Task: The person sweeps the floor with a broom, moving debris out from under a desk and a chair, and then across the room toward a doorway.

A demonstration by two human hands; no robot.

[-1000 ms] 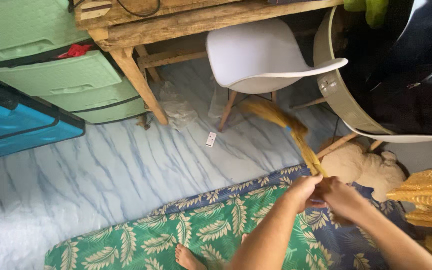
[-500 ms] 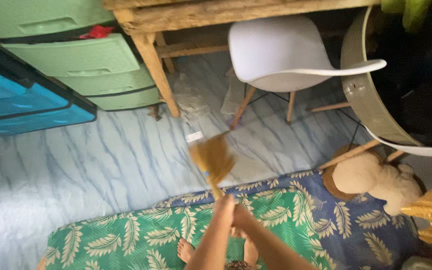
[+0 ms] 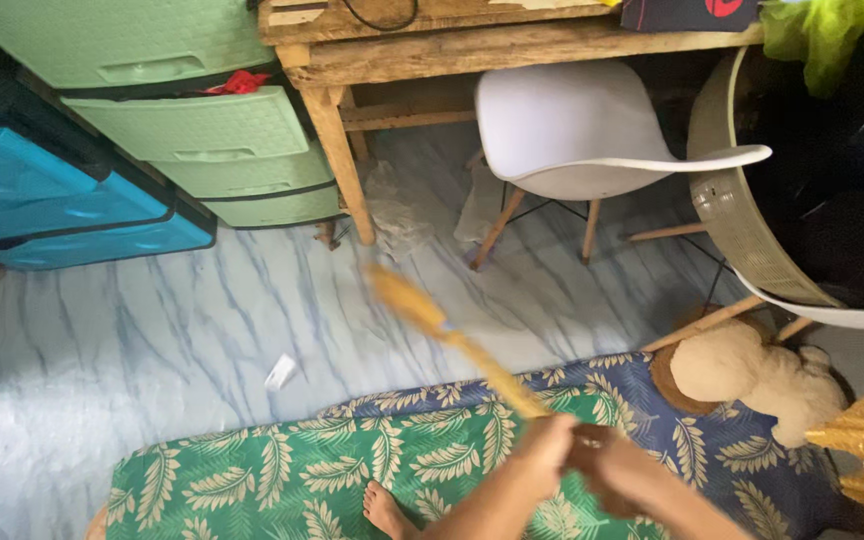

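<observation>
Both hands grip the thin handle of a straw-coloured grass broom (image 3: 442, 325): the left hand (image 3: 544, 450) is clenched round the shaft, and the right hand (image 3: 612, 468) closes just behind it, touching it. The broom slants up and left over the glossy blue-veined marble floor (image 3: 202, 330), its bristle head blurred, seemingly a soft fibrous tuft. A small white paper scrap (image 3: 281, 372) lies near the leaf-printed green and blue mattress (image 3: 282, 480), with a moulded white plastic chair (image 3: 582, 130) on slim wooden legs beyond.
</observation>
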